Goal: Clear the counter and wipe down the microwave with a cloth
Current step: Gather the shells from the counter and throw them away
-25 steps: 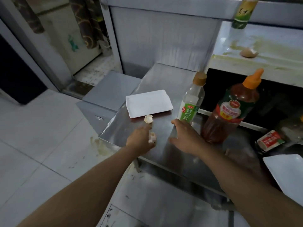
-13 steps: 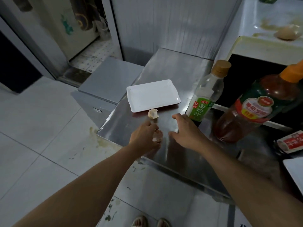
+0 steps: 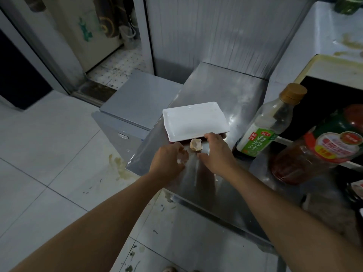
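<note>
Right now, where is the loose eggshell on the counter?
In the head view, the eggshell lies on the steel counter between both hands, just before the white plate.

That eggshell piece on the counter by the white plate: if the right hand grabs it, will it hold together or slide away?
The eggshell looks thin with a jagged broken rim, so a firm pinch would probably crack it further. It seems nearly weightless and sits on smooth steel counter, so a nudge from the right hand may skid it. The left hand holds another piece.
</note>
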Action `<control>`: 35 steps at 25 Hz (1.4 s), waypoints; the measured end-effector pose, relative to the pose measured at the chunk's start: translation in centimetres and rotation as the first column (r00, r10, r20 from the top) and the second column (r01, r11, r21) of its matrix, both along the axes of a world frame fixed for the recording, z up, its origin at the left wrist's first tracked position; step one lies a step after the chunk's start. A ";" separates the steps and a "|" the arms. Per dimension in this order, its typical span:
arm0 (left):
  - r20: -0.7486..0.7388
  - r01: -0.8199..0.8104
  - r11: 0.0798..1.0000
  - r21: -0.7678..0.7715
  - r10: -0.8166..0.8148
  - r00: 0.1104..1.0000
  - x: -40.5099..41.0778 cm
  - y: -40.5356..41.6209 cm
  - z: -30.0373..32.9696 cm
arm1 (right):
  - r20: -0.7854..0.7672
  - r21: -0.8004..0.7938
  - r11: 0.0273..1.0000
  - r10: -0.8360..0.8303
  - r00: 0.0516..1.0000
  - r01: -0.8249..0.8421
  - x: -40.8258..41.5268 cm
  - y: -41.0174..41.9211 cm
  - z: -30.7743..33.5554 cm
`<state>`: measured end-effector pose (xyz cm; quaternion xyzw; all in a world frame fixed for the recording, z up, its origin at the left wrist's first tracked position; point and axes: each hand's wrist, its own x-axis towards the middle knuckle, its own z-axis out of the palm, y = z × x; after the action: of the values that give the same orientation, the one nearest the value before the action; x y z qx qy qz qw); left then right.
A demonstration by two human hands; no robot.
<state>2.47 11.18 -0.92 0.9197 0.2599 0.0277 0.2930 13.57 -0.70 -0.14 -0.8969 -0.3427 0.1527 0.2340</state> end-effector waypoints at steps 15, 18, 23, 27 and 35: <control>0.011 -0.047 0.999 -0.005 0.047 0.999 -1.0 2.6 -0.3 | 0.037 0.190 0.958 -0.227 0.973 0.216 -1.0 3.0 -2.9; 0.043 -0.044 0.999 -0.005 0.044 0.998 -1.1 2.2 1.3 | 0.054 0.199 0.962 -0.200 0.978 0.185 -1.4 2.1 -1.0; 0.084 -0.038 0.998 0.045 0.034 0.996 -1.0 1.5 6.0 | 0.116 0.216 0.966 -0.168 0.979 0.140 -2.1 0.0 4.3; 0.123 -0.033 0.998 0.060 0.025 0.992 -0.8 0.9 11.0 | 0.155 0.271 0.948 -0.214 0.964 0.167 -3.1 -1.7 9.5; 0.262 0.047 0.997 0.054 -0.059 0.963 -0.4 -1.4 19.3 | 0.312 0.285 0.947 -0.237 0.920 0.147 -4.0 -5.6 17.9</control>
<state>2.05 9.82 18.36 0.9211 0.1931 0.1481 0.3038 9.53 -6.33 17.79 -0.9013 -0.3047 -0.0747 0.2987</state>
